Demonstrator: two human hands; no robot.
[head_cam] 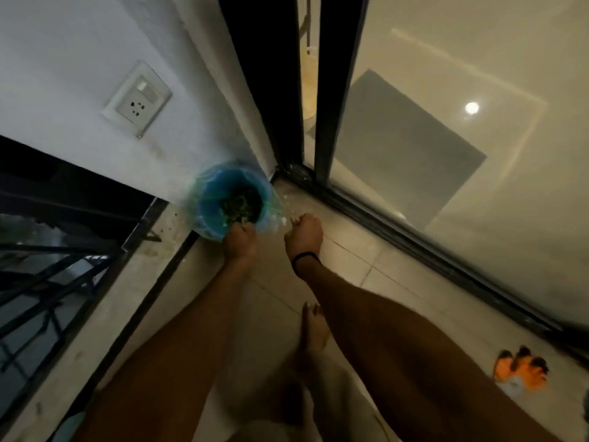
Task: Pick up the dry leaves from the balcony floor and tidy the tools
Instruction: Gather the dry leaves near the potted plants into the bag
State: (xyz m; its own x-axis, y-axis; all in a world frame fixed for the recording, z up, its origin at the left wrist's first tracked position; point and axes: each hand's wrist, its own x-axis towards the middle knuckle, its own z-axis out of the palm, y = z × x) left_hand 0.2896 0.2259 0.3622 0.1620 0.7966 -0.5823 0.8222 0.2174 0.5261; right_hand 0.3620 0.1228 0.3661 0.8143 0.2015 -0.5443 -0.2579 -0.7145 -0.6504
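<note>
Leaves [242, 204] lie in the bin [207, 186] just beyond the fingers. The left hand [240, 242] pinches more; the right hand [304, 234] has curled fingers, hold unclear.

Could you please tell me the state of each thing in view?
Blue bin: upright, bag-lined, holding leaves.
Left hand: at the rim, gripping leaves.
Right hand: beside the bin, fingers curled, contents unclear.
Sliding door: seems slightly open.
Orange gloves: lying on the floor.
</note>
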